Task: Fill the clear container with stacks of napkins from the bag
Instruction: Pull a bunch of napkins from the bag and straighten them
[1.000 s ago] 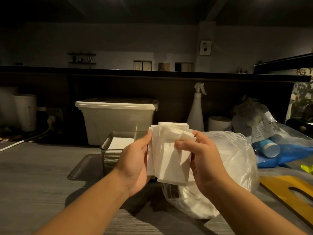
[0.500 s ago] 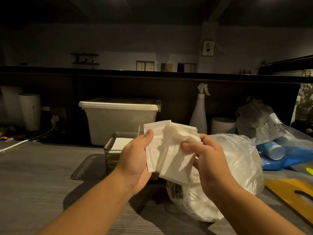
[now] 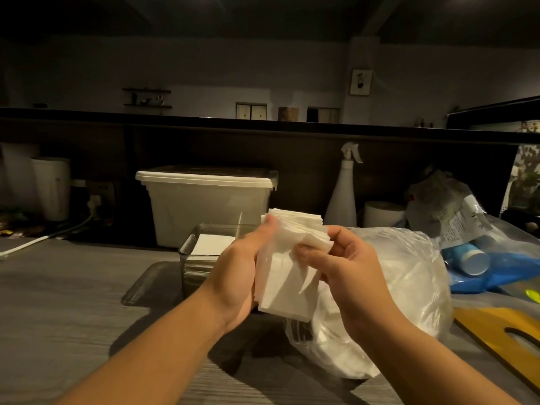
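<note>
A stack of white napkins is held upright in front of me, above the counter. My left hand grips its left side, thumb on the front. My right hand pinches its right edge, where the sheets fan apart. Just behind my left hand stands the clear container with white napkins lying inside. The translucent plastic bag of napkins lies on the counter under and to the right of my right hand.
A lidded white bin stands behind the container, with a spray bottle and a white roll to its right. Blue packages and a yellow board lie at the right. A cable runs at the left.
The napkin stack has tilted and dropped slightly. Both hands have shifted their grip on it, the left thumb sliding up along its front.
</note>
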Demonstrator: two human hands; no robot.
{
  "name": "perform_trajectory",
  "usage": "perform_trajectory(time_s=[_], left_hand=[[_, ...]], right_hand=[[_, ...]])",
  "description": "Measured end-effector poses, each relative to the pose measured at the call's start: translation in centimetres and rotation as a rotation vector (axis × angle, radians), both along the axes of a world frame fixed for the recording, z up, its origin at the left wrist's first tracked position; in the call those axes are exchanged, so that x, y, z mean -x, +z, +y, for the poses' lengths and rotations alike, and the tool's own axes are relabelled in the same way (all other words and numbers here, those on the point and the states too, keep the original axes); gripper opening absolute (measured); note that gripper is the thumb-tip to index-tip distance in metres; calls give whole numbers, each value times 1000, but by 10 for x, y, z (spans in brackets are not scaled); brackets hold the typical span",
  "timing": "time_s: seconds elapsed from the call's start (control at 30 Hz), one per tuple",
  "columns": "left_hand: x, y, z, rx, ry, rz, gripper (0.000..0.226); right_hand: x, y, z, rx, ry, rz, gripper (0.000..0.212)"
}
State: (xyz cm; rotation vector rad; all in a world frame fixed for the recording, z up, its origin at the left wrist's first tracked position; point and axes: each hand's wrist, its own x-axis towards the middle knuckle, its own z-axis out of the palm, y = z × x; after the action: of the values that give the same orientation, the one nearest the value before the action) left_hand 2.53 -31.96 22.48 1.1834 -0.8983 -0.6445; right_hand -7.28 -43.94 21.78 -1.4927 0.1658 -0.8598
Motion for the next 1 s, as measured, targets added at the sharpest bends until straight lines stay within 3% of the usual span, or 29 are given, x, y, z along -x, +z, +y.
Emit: perform_trajectory(time_s=[0.07,0.2,0.4,0.53,0.6,0.73,0.9,1.0], left_hand=[[-2,-1,-2,-9,40,-118,27],[-7,-6,-6,-61,210,-273,35],[-14,-2,1,-76,127,-434,75],[-15,-3,5,-156,117,-514,83],[-18,0,11,-129,140,-503,77],[-25,1,27,-28,236,-274,65],[-29,-18,53,31,395,-225,46],[-27,-27,69,57,442,-222,41]], right_hand=[[-1,-1,1,28,-24,-24,23],[-2,-2,2,76,-94,-23,29],[1,-2,1,241,-61,53,65],[2,-4,5,338,-80,34,57],[3,-1,5,287,-101,-34,48],[8,2,1,125,-71,-87,47],[1,-19,26,364,-21,144,39],[-8,-19,42,355,-60,178,35]])
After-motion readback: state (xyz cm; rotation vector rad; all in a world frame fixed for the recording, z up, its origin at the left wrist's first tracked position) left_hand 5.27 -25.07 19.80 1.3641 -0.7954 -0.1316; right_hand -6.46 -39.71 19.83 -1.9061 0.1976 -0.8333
